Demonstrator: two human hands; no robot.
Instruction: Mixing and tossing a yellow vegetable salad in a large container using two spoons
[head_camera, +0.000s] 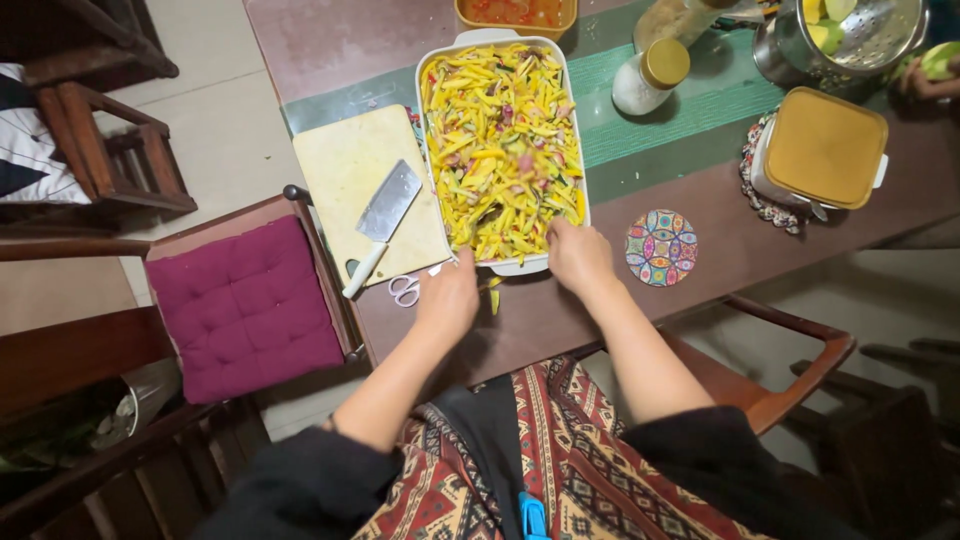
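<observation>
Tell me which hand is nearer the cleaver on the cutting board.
Left. The left hand is just right of the cleaver, close to its white handle. The right hand is farther right, at the white baking dish.

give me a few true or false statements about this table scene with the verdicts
1. The white rectangular baking dish holds yellow shredded strips. True.
2. The steel cleaver with a white handle lies on the pale cutting board. True.
3. The left hand grips the cleaver. False: it is at the dish's near corner, apart from the cleaver.
4. The round patterned coaster has a jar standing on it. False: nothing stands on it.
5. The right hand is at the dish's near edge. True.
</observation>
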